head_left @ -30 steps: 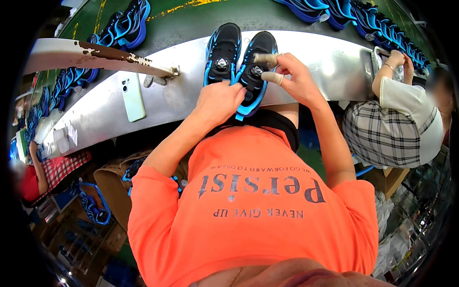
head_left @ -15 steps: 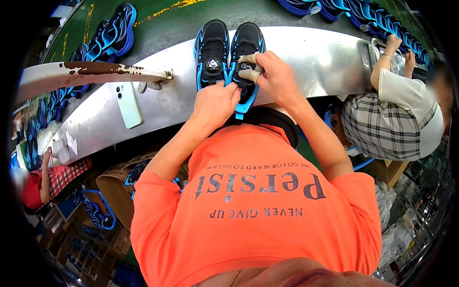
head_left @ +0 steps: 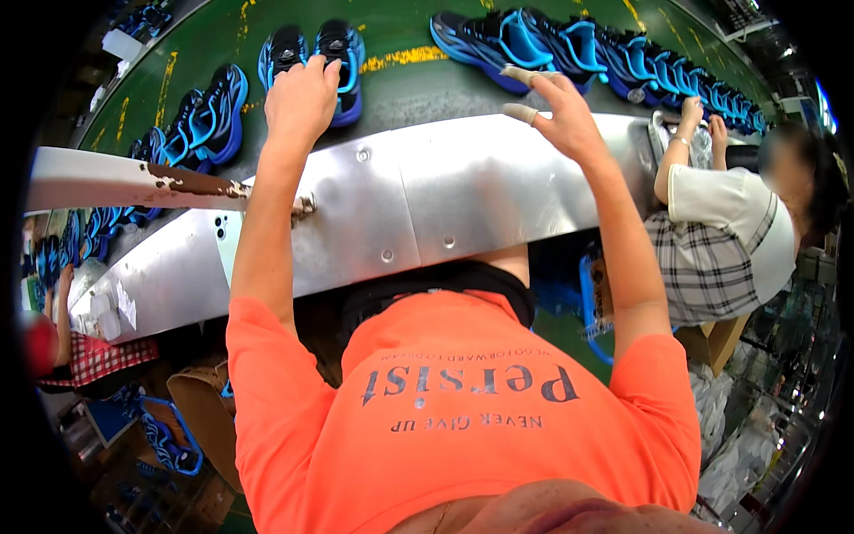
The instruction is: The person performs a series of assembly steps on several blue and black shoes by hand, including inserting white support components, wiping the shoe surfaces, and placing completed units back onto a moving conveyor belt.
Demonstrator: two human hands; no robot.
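A pair of black-and-blue sneakers stands side by side on the green surface, toes pointing away. My left hand (head_left: 301, 105) reaches over their heel ends, fingers curled down onto the left sneaker (head_left: 283, 46) and the inner edge of the right sneaker (head_left: 340, 44). The fingertips are partly hidden. My right hand (head_left: 565, 116) is held out with thumb and forefinger spread, both wearing pale finger cots, and nothing between them. Its forefinger is close to the nearest sneaker (head_left: 476, 49) of a row at the right; I cannot tell whether they touch.
A curved steel table (head_left: 356, 231) runs in front of me, with a pale green phone (head_left: 228, 240) at left. A chipped white bar (head_left: 133, 178) juts across there. More sneakers (head_left: 209, 125) line the left side. A co-worker in a plaid skirt (head_left: 703, 267) sits at right.
The sneaker pair has gone from the steel table to the green surface, away and to the left, with my left hand. My right hand has left the pair and moved right, opening.
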